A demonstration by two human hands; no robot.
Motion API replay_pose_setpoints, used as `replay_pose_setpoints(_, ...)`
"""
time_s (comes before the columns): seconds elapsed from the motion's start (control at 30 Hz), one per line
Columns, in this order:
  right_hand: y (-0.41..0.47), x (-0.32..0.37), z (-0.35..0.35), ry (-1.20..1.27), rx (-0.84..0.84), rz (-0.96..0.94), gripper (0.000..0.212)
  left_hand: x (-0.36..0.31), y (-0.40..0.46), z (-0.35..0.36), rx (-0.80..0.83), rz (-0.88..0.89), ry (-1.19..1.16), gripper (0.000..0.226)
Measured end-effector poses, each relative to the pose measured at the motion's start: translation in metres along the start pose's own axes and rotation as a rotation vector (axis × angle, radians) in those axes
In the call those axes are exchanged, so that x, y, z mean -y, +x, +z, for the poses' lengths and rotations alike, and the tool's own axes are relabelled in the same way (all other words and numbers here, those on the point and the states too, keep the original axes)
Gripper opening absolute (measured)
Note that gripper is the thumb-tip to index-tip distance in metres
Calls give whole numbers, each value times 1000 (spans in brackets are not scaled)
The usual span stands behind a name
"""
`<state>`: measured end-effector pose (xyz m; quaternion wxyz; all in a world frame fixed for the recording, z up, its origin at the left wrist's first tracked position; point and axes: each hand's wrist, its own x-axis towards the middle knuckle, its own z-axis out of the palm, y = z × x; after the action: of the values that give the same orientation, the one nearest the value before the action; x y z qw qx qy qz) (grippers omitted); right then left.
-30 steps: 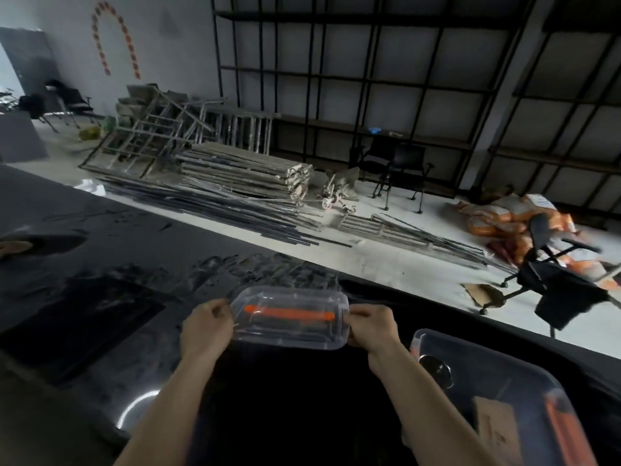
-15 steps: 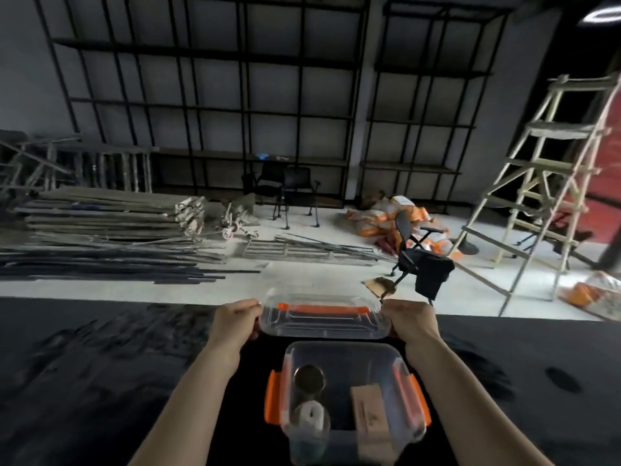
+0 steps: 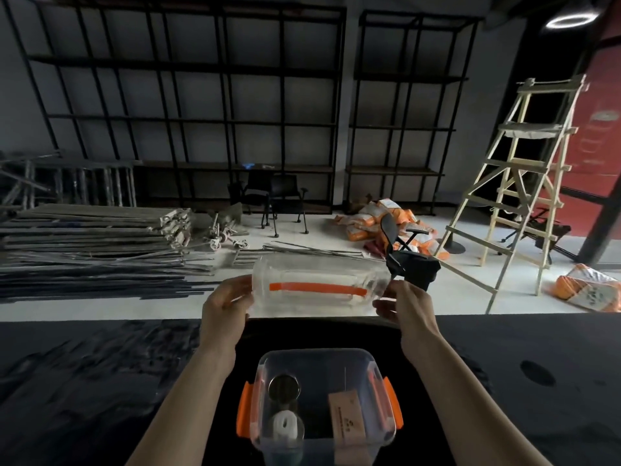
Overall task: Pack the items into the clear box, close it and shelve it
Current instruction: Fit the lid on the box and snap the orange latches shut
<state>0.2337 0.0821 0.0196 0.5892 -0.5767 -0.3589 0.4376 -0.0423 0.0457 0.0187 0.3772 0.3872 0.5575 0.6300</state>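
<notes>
A: What are your hands doing?

B: You are holding the clear lid point(image 3: 319, 285) in the air, beyond the box point(image 3: 319, 403). Your left hand point(image 3: 226, 302) is gripping its left end, fingers closed on the edge. Your right hand point(image 3: 405, 302) is pinching the right end, fingers clamped on the rim. An orange strip is running across the lid.

A: And the box?

B: It is sitting open on the black table point(image 3: 100, 381), between your forearms. Orange latches are hanging at both sides. A round tin point(image 3: 284, 387), a white roll point(image 3: 285, 428) and a small brown carton point(image 3: 346, 418) are lying inside.

A: What is the room showing?

B: Tall black shelves point(image 3: 201, 105) are lining the far wall. Metal bars point(image 3: 90, 240) are lying stacked on the pale floor at left. A wooden ladder point(image 3: 524, 183) is standing at right, with orange sacks point(image 3: 376, 218) and black chairs point(image 3: 272, 196) between them.
</notes>
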Motion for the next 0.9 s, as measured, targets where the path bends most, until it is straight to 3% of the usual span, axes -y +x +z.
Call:
replay_pose_setpoints(0.1, -1, -2, 2, 13, 3, 65, 36, 6, 0, -2, 11, -77, -102, 15)
replay_pose_setpoints(0.17, -4, -10, 3, -113, -8, 61, 26, 13, 0, -4, 1, -113, -89, 14)
replay_pose_setpoints(0.23, -9, -18, 1, -300, -18, -10, 9, 21, -3, -6, -22, -92, 3, 15)
replay_pose_setpoints(0.47, -28, -42, -7, -647, -9, -40, 17, 45, -18, -15, 5, -124, 311, 52)
replay_pose_setpoints(0.63, -43, -58, -16, -888, -33, -102, 27, 61, -34, -15, 37, -84, 578, 54)
replay_pose_setpoints(0.77, -52, -65, -17, -943, -67, -92, 33, 66, -44, -16, 64, -24, 733, 48)
replay_pose_setpoints(0.9, -56, -74, -20, -985, -62, -65, 27, 67, -48, -17, 102, 13, 834, 45)
